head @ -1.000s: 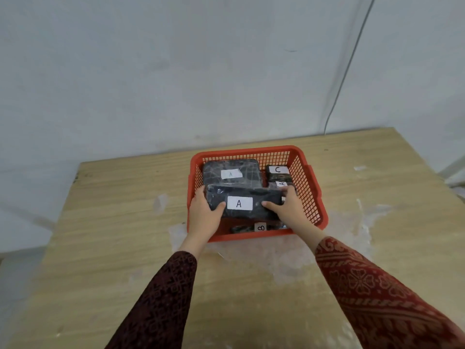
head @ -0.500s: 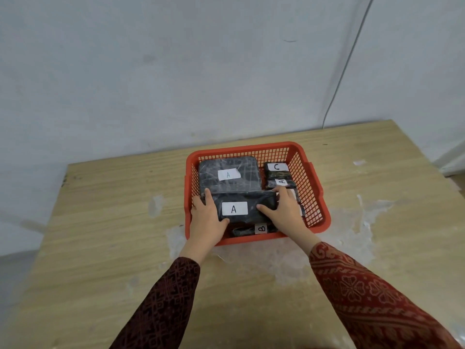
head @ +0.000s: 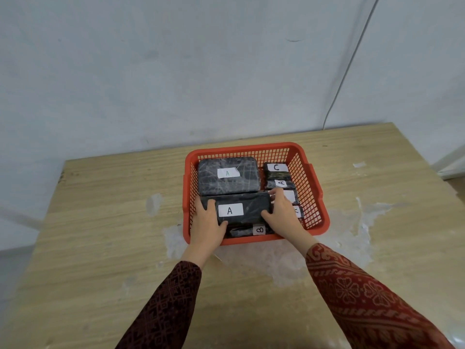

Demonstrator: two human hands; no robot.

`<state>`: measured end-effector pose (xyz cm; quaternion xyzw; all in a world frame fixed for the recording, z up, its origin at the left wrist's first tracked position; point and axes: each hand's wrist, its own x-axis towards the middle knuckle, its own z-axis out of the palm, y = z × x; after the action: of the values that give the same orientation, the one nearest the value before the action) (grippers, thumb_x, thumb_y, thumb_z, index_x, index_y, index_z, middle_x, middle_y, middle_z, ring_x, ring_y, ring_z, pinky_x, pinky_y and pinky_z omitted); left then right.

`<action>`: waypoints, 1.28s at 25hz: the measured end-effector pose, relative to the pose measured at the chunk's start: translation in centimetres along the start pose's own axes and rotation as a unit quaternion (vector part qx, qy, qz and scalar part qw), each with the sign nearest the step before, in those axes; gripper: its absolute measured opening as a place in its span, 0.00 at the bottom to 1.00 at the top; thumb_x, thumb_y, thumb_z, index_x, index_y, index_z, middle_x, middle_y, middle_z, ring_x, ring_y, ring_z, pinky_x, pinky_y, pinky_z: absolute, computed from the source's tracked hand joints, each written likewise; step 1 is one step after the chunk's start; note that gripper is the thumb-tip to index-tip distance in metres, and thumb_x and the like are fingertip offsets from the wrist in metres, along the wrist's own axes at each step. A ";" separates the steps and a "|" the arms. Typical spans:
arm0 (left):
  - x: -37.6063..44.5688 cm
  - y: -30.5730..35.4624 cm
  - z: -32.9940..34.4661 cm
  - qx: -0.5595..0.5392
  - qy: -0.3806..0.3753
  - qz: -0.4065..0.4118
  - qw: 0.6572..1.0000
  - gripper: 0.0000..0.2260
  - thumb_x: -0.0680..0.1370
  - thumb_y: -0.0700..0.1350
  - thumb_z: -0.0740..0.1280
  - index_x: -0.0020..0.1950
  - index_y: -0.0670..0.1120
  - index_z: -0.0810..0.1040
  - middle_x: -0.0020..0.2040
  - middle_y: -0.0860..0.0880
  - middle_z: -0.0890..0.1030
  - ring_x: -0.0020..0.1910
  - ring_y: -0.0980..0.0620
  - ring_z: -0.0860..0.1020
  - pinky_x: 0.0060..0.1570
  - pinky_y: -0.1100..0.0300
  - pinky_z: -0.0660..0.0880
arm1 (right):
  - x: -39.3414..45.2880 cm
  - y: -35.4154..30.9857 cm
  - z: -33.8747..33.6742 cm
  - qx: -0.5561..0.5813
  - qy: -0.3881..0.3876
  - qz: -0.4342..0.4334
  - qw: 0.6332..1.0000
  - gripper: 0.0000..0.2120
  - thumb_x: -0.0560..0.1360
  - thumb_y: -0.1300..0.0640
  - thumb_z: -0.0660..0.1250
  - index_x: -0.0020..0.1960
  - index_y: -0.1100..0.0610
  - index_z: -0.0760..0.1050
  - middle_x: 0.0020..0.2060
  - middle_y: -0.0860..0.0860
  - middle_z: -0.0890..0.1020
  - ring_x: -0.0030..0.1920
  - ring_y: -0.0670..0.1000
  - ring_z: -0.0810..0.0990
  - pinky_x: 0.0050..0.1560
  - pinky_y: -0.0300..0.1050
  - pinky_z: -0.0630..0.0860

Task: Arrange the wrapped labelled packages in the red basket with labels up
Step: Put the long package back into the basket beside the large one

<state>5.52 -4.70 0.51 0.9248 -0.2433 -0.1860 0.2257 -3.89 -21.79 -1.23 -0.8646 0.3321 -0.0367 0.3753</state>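
Note:
The red basket (head: pixel 312 177) stands on the wooden table and holds several black wrapped packages with white labels facing up. A long package marked A (head: pixel 247 205) lies across its near half, gripped at its two ends by my left hand (head: pixel 207 222) and my right hand (head: pixel 281 212). Behind it rests a larger package marked A (head: pixel 227 182). Down the right side sit a package marked C (head: pixel 276 171) and a smaller one marked A (head: pixel 280 183), with two more partly hidden by my right hand. A package marked B (head: pixel 249 230) pokes out under the long one.
The wooden table (head: pixel 100 235) has white scuffed patches around the basket's near side. A pale wall rises right behind the table, and a thin cable (head: pixel 352 59) runs down it at the right. Table edges lie at the left and far right.
The long package marked A has come down from above the basket's front into the basket beside the larger A package. Both hands stay on its ends.

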 end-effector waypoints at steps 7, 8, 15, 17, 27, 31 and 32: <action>1.4 -0.2 0.8 0.075 -0.041 -0.028 0.996 0.27 0.73 0.45 0.72 0.67 0.43 0.64 0.74 0.36 0.55 0.66 0.34 0.69 0.60 0.48 0.73 | 0.5 0.4 -0.1 -0.038 -0.030 -0.025 0.998 0.16 0.70 0.58 0.73 0.55 0.57 0.72 0.54 0.54 0.75 0.48 0.48 0.70 0.49 0.40 0.68; 1.5 -0.1 0.8 0.099 -0.046 -0.032 0.993 0.28 0.73 0.45 0.72 0.68 0.44 0.63 0.73 0.35 0.56 0.64 0.34 0.70 0.59 0.48 0.73 | 0.5 0.4 -0.1 -0.037 -0.030 -0.026 0.999 0.16 0.70 0.58 0.73 0.55 0.57 0.72 0.54 0.54 0.75 0.48 0.48 0.70 0.49 0.39 0.67; 2.3 1.2 0.0 0.305 -0.050 -0.001 0.951 0.23 0.72 0.51 0.72 0.62 0.44 0.71 0.61 0.39 0.75 0.59 0.41 0.75 0.50 0.52 0.74 | 0.7 0.2 -0.1 -0.074 -0.052 -0.038 0.995 0.17 0.73 0.56 0.71 0.58 0.57 0.71 0.57 0.55 0.75 0.56 0.55 0.74 0.56 0.47 0.72; 2.4 1.2 0.2 0.326 -0.040 0.014 0.945 0.20 0.73 0.48 0.72 0.61 0.43 0.73 0.60 0.41 0.77 0.61 0.42 0.74 0.52 0.52 0.74 | 0.7 0.3 -0.2 -0.089 -0.077 -0.047 0.992 0.17 0.73 0.56 0.70 0.60 0.56 0.70 0.59 0.56 0.74 0.58 0.56 0.74 0.59 0.49 0.72; 3.1 0.1 0.2 0.222 -0.064 0.014 0.973 0.19 0.72 0.48 0.72 0.60 0.42 0.74 0.62 0.39 0.76 0.62 0.40 0.73 0.57 0.50 0.73 | 0.1 0.5 -0.4 -0.042 -0.065 -0.029 0.997 0.22 0.76 0.56 0.66 0.67 0.56 0.64 0.59 0.56 0.77 0.58 0.57 0.76 0.55 0.52 0.76; 2.3 -0.2 0.0 0.212 -0.054 0.016 0.976 0.24 0.73 0.50 0.72 0.64 0.43 0.72 0.65 0.41 0.72 0.66 0.41 0.69 0.57 0.49 0.74 | 1.2 2.5 -3.3 -0.187 0.003 -0.078 0.979 0.18 0.74 0.61 0.68 0.63 0.57 0.71 0.59 0.56 0.77 0.59 0.57 0.74 0.58 0.49 0.72; 2.1 -0.3 0.0 0.217 -0.047 0.030 0.975 0.24 0.73 0.50 0.71 0.66 0.43 0.71 0.66 0.42 0.71 0.67 0.42 0.68 0.57 0.49 0.73 | 1.7 3.0 -4.1 -0.227 -0.019 -0.098 0.969 0.20 0.73 0.62 0.69 0.64 0.57 0.71 0.61 0.55 0.75 0.62 0.57 0.72 0.61 0.49 0.70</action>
<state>7.29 -5.60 -0.09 0.9342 -0.3159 -0.1649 0.0135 -5.51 -26.83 -0.68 -0.9560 0.2381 0.0193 0.1703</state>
